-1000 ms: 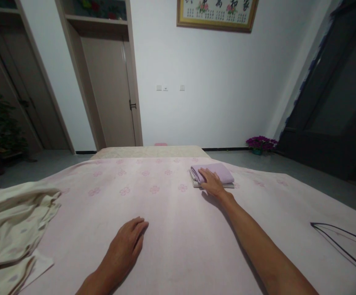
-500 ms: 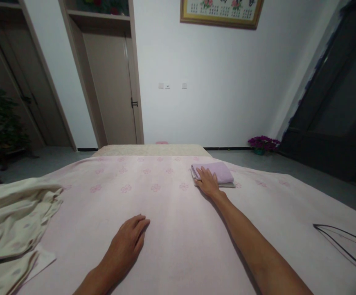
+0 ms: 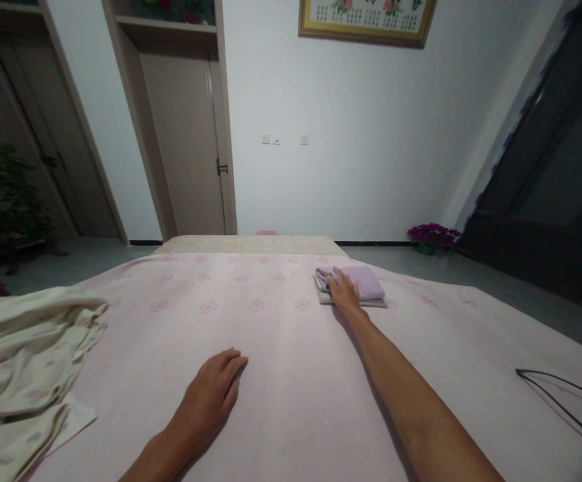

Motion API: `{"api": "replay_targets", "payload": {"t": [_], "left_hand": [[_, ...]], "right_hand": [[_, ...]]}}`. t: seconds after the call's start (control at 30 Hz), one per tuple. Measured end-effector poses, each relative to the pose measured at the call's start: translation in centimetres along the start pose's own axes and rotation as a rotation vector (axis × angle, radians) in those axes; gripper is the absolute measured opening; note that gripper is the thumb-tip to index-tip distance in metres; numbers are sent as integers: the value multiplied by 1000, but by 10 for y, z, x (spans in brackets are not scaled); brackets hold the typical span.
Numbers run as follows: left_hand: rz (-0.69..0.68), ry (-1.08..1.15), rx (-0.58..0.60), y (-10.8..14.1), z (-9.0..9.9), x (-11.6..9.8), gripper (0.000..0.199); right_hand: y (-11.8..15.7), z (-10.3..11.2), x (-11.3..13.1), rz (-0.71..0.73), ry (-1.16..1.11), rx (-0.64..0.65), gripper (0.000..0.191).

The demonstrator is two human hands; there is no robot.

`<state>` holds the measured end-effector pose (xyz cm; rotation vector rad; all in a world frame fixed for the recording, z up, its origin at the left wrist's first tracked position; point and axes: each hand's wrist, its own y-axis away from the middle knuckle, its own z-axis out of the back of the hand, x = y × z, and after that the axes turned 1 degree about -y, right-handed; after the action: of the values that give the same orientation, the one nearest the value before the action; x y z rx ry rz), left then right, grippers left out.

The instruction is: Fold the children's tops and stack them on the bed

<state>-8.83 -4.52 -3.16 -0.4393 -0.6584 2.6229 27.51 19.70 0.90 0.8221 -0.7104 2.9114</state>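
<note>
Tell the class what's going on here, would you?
A person's right hand is on a folded purple cloth, with a pale layer beneath it; whether the fingers grip it is unclear. The left hand rests palm down on the pink sheet. A rumpled cream cloth lies at the left.

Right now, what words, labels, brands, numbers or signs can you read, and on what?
Framed picture on the wall: large characters cut off by the top edge; not readable.
Same picture, lines beneath: too small and blurred to read.
Folded lilac cloth: no lettering visible.
Cream cloth: no lettering visible.
</note>
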Motion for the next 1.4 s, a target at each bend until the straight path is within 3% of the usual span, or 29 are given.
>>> {"api": "replay_targets", "payload": {"t": [0.23,0.4,0.53,0.63,0.77,0.9,1.03,1.1,1.17,1.4], "left_hand": [[6,18,11,-1,3,-3,38],[32,56,26,-5,11,-10,37],[54,80,53,-8,17,-15,37],[61,99,61,-8,21,-15,37],[55,135,52,-6,25,-15,35],[81,167,15,-4,27,-15,36],[190,19,-53,-1,36,-5,36],[237,-55,-67,1,54,12,36],[277,-130,-82,3,84,37,38],[578,-436,-193,20,218,135,29]], "right_hand": [[21,1,4,148,389,222,73],[30,18,14,199,357,210,83],[79,21,36,373,231,106,59],[136,20,52,464,184,280,54],[200,28,69,487,215,513,64],[232,41,83,478,254,498,60],[241,44,90,464,257,417,54],[241,43,91,460,244,389,53],[241,42,92,455,236,365,52],[243,44,96,459,244,336,50]]}}
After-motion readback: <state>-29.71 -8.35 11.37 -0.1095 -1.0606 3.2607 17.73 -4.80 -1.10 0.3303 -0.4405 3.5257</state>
